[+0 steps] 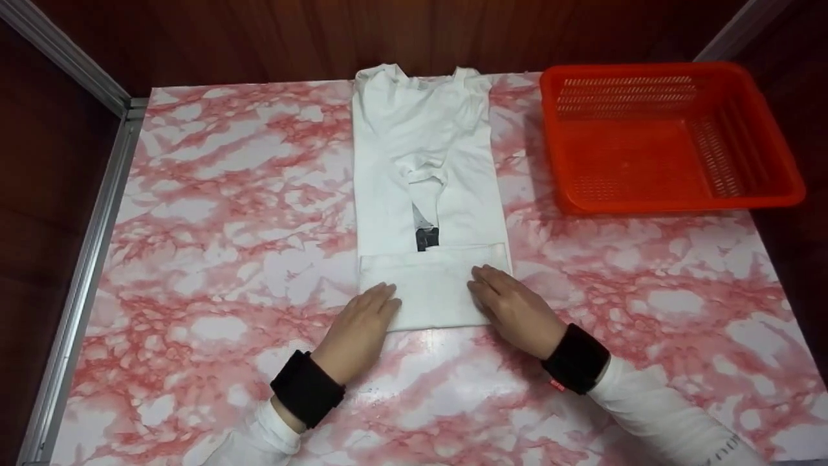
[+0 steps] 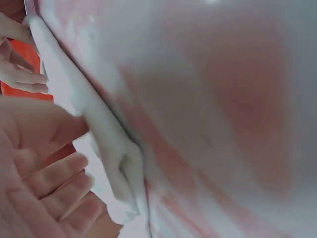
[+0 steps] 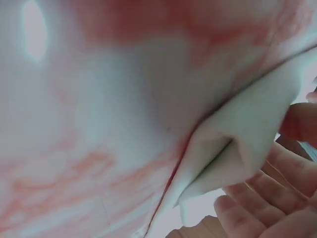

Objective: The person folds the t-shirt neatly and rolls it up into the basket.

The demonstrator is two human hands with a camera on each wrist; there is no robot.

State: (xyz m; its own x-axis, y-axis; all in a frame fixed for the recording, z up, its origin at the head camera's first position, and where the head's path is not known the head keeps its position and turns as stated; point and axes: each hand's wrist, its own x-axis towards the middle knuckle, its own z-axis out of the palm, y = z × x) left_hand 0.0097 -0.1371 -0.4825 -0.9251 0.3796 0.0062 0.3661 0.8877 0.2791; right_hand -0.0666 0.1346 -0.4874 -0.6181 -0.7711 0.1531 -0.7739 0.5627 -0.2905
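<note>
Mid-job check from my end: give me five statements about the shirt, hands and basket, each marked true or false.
1. The red basket stands to the right of the white shirt. True.
2. The basket touches the shirt. False: a strip of tabletop shows between them.
3. The left hand and right hand both rest on the shirt's folded-up end. True.
4. That folded-up end covers the whole shirt. False: the shirt shows beyond it, up to the collar.
5. The right wrist is bare. False: it wears a black band, as does the left.

L fingers (image 2: 67, 193) at folded wht cloth (image 2: 106, 134); R fingers (image 2: 25, 77) & red bskt (image 2: 28, 52) beyond; pink/wht tabletop (image 2: 198, 124)
</note>
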